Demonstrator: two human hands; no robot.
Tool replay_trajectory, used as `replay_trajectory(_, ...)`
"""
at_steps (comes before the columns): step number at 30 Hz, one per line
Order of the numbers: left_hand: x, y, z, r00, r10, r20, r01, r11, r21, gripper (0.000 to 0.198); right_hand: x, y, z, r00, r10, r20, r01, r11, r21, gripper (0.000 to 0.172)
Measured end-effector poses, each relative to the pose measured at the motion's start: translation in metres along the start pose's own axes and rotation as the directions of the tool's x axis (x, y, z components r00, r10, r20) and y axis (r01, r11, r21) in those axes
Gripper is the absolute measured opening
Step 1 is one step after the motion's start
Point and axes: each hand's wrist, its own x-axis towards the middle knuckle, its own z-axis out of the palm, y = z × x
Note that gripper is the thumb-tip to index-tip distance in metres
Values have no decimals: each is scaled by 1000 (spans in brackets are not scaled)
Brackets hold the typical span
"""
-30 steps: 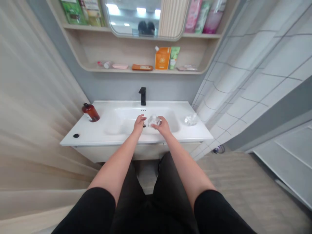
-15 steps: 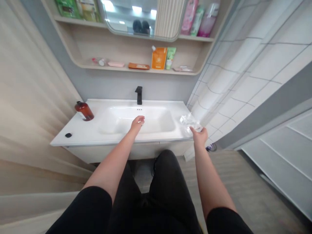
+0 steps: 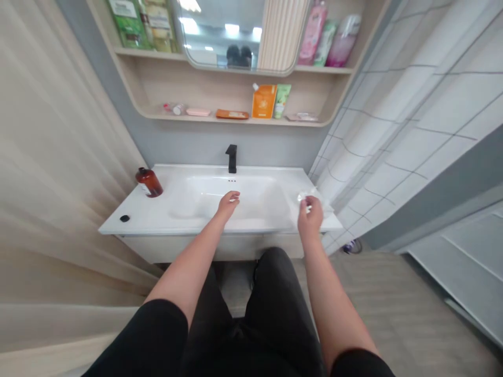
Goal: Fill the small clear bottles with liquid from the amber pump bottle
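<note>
Over the front of the white sink (image 3: 259, 209) hovers my left hand (image 3: 228, 203), fingers loosely bent with a small gap to the thumb. I see nothing in it. Above the right end of the counter, my right hand (image 3: 310, 214) is closed on a crinkled clear plastic bag (image 3: 325, 205). Part of the bag is hidden behind the fingers, and it spreads over the counter near the tiled wall. Whether anything is inside it I cannot tell. A black faucet (image 3: 232, 158) stands behind the basin.
On the counter's left side lean a brown bottle (image 3: 149, 182) and a small black cap (image 3: 124, 218). The shelf above (image 3: 188, 119) holds an orange pouch (image 3: 264, 101), a green tube (image 3: 282, 100) and small packs. A curtain (image 3: 78, 157) hangs at left, a tiled wall (image 3: 377, 152) stands at right.
My right hand has moved slightly left and up with the plastic, turning its fingers inward. The camera view has shifted; my left hand stays over the sink.
</note>
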Motion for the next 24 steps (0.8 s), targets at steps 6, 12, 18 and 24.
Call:
replay_trajectory(6, -4, 3, 5, 997, 37, -64, -29, 992, 126, 42, -11, -81, 112, 734, 89, 674, -225, 967, 117, 27)
replay_trajectory(12, -6, 23, -21, 969, 181, -171, -125, 948, 294, 45, -24, -90, 140, 632, 210, 746, -112, 977, -181, 20)
replay_trajectory(18, 24, 73, -127, 797, 346, -495, 43, 784, 619, 53, -30, -88, 137, 623, 190, 758, 0, 970, -244, 25)
replay_trajectory(24, 44, 108, -237, 727, 454, -515, 154, 623, 767, 92, -30, -87, 144, 592, 173, 787, 13, 975, -224, 23)
